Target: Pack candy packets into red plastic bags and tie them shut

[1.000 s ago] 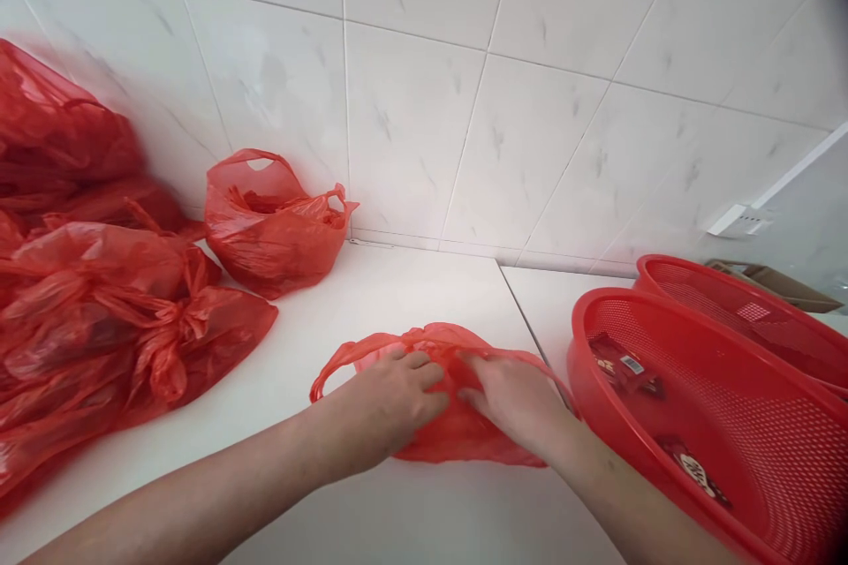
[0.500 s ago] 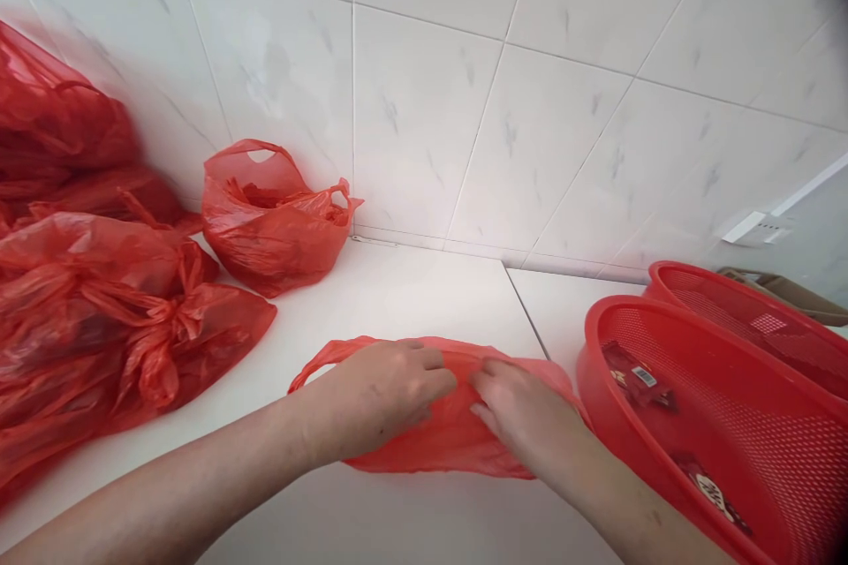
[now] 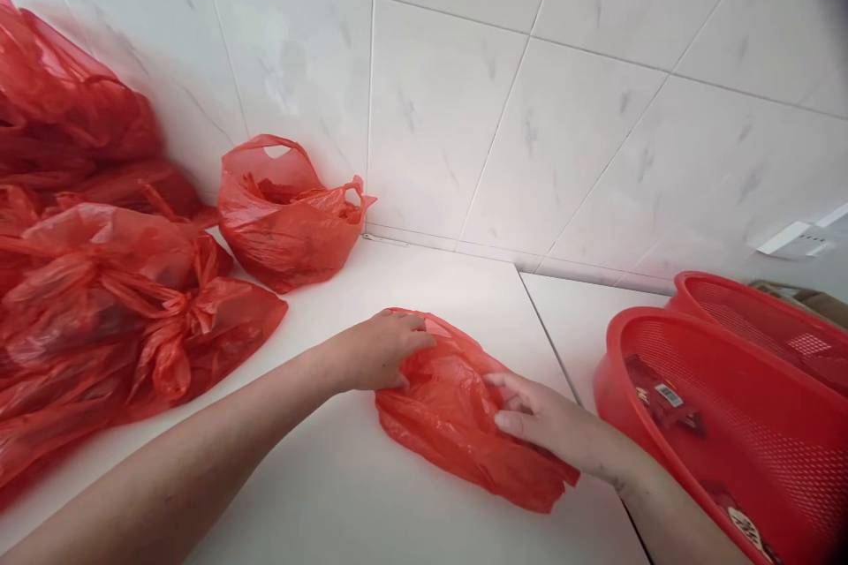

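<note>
A crumpled red plastic bag [image 3: 443,410] lies on the white table between my two hands. My left hand [image 3: 384,353] is at the bag's upper left edge, fingers bent over the film and thumb below, gripping it. On the right side, my right hand [image 3: 540,419] rests against the bag, palm inward, with its fingers loosely curved and the thumb apart from them. The bag's far right end is partly hidden behind that hand.
Knotted red bags [image 3: 99,309] are heaped at the left. An upright red bag [image 3: 291,229] with loop handles stands by the tiled wall [image 3: 450,124]. At right, a red basket [image 3: 623,353] holds dark red packets [image 3: 666,397]; another red basket [image 3: 702,287] is behind it.
The bag has turned, its right end swinging toward me, and its left handle loop no longer shows spread out. My hands have moved farther apart. The view has shifted slightly left.
</note>
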Tool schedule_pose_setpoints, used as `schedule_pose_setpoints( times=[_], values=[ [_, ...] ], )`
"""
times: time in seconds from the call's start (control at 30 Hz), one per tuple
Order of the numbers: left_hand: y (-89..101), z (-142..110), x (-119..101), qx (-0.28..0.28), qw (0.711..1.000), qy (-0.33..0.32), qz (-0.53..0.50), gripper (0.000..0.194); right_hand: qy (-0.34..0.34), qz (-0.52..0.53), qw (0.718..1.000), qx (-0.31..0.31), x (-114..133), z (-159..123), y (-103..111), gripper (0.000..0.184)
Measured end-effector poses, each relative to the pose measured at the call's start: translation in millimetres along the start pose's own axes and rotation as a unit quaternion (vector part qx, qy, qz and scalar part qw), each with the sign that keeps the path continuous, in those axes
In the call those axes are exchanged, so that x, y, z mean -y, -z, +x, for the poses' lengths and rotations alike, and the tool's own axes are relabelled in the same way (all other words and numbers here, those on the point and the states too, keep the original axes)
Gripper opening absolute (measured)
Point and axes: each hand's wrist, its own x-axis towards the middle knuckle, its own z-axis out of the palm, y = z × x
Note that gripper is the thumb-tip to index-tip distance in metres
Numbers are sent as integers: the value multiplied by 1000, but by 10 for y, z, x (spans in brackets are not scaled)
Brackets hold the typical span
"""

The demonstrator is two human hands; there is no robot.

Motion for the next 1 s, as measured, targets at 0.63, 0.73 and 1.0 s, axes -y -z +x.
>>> schedule_pose_setpoints(
  times=[0.63,0.73,1.0],
  values=[
    [14,-470,-510,-32,997,-72,-12,2,-14,90,972,-218,-56,150,-156,32],
    [82,-402,-511,-149,984,-87,44,19,40,-61,950,-304,107,78,-279,30],
    [-180,-317,-190,-185,962,162,-122,44,66,-227,961,-145,12,158,-463,67]
  ],
)
